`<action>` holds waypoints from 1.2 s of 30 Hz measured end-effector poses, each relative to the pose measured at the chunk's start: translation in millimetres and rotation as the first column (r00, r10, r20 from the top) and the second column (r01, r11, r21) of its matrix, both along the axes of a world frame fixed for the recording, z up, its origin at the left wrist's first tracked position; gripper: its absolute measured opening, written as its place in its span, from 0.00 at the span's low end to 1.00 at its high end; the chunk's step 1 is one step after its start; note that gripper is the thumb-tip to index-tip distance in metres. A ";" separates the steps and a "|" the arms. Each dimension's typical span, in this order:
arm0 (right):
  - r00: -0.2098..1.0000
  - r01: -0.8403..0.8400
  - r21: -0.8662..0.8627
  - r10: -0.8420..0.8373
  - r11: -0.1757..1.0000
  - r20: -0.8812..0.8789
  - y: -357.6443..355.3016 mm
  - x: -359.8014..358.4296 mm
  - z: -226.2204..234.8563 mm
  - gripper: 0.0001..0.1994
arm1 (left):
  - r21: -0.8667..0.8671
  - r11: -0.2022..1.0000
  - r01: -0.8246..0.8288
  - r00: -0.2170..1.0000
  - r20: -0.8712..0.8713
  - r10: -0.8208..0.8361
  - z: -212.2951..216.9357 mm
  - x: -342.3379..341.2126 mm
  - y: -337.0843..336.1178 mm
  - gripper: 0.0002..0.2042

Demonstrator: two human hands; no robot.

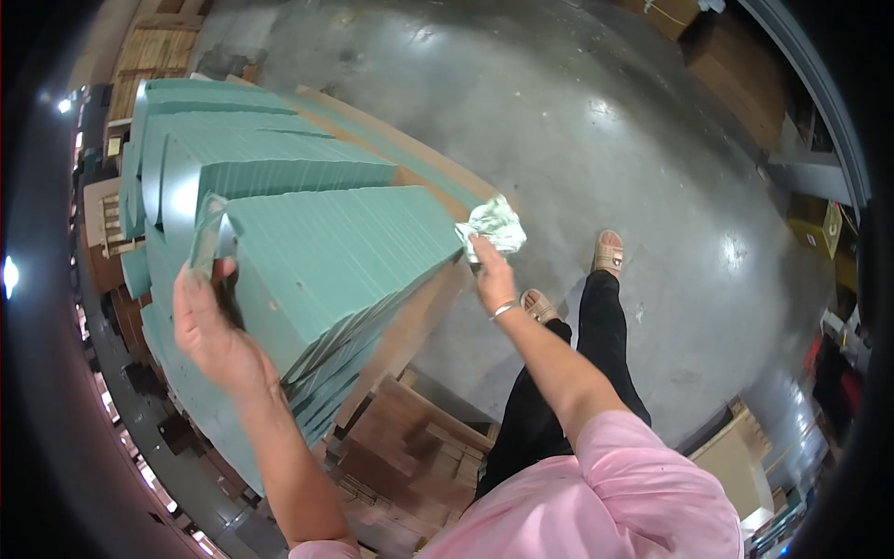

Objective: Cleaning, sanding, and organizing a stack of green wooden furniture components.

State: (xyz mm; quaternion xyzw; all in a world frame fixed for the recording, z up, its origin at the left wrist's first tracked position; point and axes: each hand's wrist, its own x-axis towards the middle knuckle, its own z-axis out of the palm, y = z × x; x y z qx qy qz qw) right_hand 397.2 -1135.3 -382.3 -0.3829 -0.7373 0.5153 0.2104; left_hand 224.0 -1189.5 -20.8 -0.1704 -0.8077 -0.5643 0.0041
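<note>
- The left hand [212,326] was raised against the near-left edge of a tall stack of green sheets [317,242], its fingers curled around the top sheet's corner, which bent upward where they pinched it
- The right hand [492,273] reached forward to the stack's far right corner, fingers closed on a crumpled pale cloth [494,224] that touched the sheet edge there
- The two hands were well apart, one at each end of the top sheets
- A thin silver bangle [504,310] circled the right wrist
- The green stack stood between both arms, its layered edges fanned slightly on the side facing the person
- More green stacks [200,126] rose behind and to the left of it, close together
- Brown cardboard sheets [419,168] showed beneath and behind the green stacks, jutting out on the right side
- Flat brown cardboard pieces [410,447] lay low down, just beside the person's legs
- The person wore a pink shirt [605,494], black trousers [568,373] and tan sandals [608,253], standing on a glossy grey concrete floor [596,140]
- Wooden pallets [154,51] sat at the upper left, beyond the stacks
- More cardboard [736,456] lay at the lower right
</note>
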 end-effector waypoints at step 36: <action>0.544 -0.767 -0.082 0.577 0.636 -0.610 100.5 -201.0 207.7 0.15 | -0.077 0.976 -0.202 0.979 -0.047 0.198 14.9 3.0 0.7 0.17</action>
